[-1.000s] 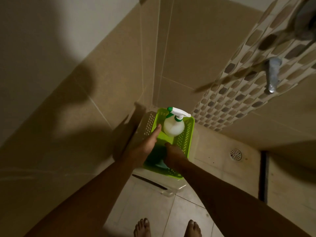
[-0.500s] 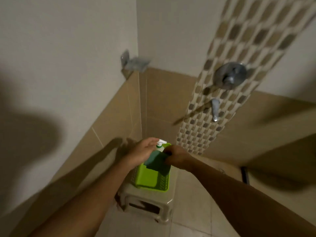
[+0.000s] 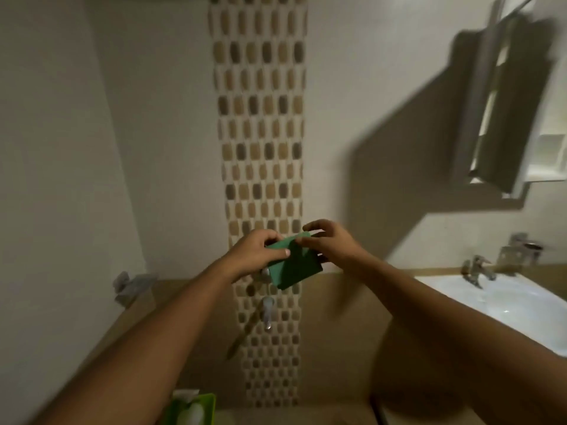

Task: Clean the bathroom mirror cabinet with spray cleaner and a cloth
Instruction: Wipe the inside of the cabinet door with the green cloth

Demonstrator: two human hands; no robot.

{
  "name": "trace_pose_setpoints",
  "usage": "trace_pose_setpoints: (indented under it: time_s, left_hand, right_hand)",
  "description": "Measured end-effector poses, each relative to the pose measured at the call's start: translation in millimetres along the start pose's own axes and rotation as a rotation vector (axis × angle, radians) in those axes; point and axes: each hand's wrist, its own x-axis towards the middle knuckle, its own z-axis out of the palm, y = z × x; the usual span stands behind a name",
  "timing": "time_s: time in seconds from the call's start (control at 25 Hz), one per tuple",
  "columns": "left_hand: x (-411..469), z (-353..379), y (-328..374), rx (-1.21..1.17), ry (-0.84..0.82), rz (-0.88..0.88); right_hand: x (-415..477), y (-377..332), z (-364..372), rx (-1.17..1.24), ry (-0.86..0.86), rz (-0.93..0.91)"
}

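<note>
Two pinch-grips, left (image 3: 254, 256), right (image 3: 333, 246), on cloth (image 3: 296, 268)

Two hands (image 3: 254, 256) (image 3: 333, 245), one cloth (image 3: 294, 268), one cabinet (image 3: 503, 102), one sink (image 3: 506, 305) — perhaps one bottle (image 3: 191, 413).

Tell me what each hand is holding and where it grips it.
Both hold one folded green cloth. The left hand grips its left edge, thumb across the front; the right hand pinches its upper right edge.
</note>
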Motion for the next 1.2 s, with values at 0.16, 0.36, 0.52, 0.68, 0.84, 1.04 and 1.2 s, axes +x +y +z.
trace_pose_setpoints:
  time_s: [0.16, 0.36, 0.52, 0.68, 0.84, 1.04, 1.2]
  left_hand:
    - [36.8, 88.6, 108.6, -0.131, 0.107, 0.047]
    - [70.7, 189.0, 218.6, -0.287, -0.008, 0.182]
    - [111.0, 245.9, 305.3, -0.251, -0.048, 0.422]
    - [158.6, 302.2, 392.8, -0.27, 0.001, 0.537]
    - [207.7, 361.8, 471.6, -0.293, 0.174, 0.607]
    - [281.8, 408.1, 534.2, -0.3, 0.298, 0.583]
    - [342.1, 421.1, 562.9, -0.278, 0.255, 0.572]
  right_hand:
    - [-51.7, -7.3, -131.0, -0.05, 0.133, -0.027]
    - [-96.2, -2.5, -270.8, -0.084, 0.298, -0.135]
    - [-125.1, -6.0, -371.4, -0.123, 0.38, -0.234]
    - [-146.0, -22.4, -466.2, -0.088, 0.503, -0.342]
    - [-144.2, -30.5, -553.9, 0.032, 0.643, -0.419]
    - [-107.2, -28.4, -649.8, 0.175, 0.644, -0.339]
    - [-76.9, -34.4, -709.1, 0.037, 0.624, -0.373]
